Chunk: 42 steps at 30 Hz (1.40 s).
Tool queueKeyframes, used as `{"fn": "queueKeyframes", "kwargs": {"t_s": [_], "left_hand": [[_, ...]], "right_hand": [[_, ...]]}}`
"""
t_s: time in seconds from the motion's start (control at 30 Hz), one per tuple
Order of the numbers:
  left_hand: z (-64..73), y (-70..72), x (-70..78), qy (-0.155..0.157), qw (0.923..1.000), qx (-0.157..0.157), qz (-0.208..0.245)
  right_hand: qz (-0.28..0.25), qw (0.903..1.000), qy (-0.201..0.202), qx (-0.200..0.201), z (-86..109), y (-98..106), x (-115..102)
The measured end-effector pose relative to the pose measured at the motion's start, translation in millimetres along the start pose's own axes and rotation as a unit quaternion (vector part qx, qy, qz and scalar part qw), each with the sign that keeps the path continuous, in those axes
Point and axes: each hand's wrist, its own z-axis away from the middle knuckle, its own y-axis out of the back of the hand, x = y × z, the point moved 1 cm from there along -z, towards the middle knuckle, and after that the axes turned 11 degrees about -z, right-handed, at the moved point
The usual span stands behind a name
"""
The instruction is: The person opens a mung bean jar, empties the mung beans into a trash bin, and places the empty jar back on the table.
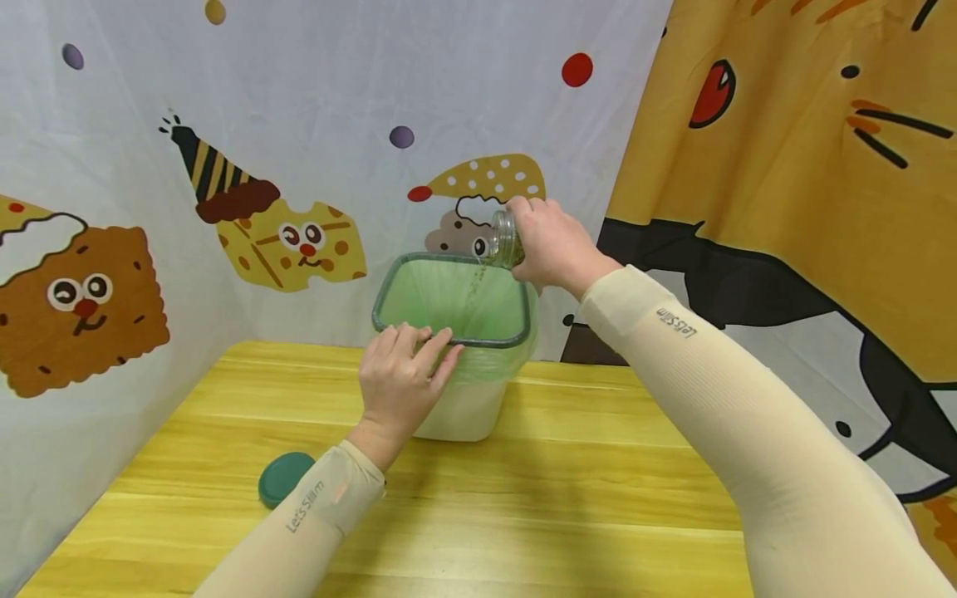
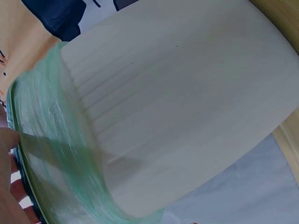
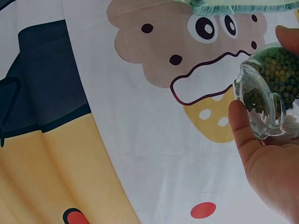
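Observation:
My right hand (image 1: 553, 245) grips a clear glass jar (image 1: 505, 239), tipped on its side above the trash bin (image 1: 463, 411). Small green beans (image 3: 280, 70) show inside the jar in the right wrist view, and a thin stream of them falls into the bin. A green plastic liner (image 1: 516, 359) lines the white bin and folds over its outside, under a dark rim frame (image 1: 489, 342). My left hand (image 1: 399, 374) holds the near rim, its fingers over the edge. The left wrist view shows the bin's plain side wall (image 2: 187, 102).
A round dark green lid (image 1: 282, 477) lies on the wood-grain table (image 1: 538, 498), left of the bin and beside my left forearm. A white cloth (image 1: 314, 83) with cartoon prints hangs behind the bin. An orange printed curtain (image 1: 785, 208) hangs on the right.

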Motion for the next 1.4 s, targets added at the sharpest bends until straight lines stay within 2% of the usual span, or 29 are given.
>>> {"fn": "queueKeyframes", "kwargs": {"t_s": [1.4], "left_hand": [[1.0,-0.3,0.1,0.006,0.9999,-0.001,0.008]], "right_hand": [[0.04,0.999,0.016,0.007,-1.2,4.3,1.2]]}}
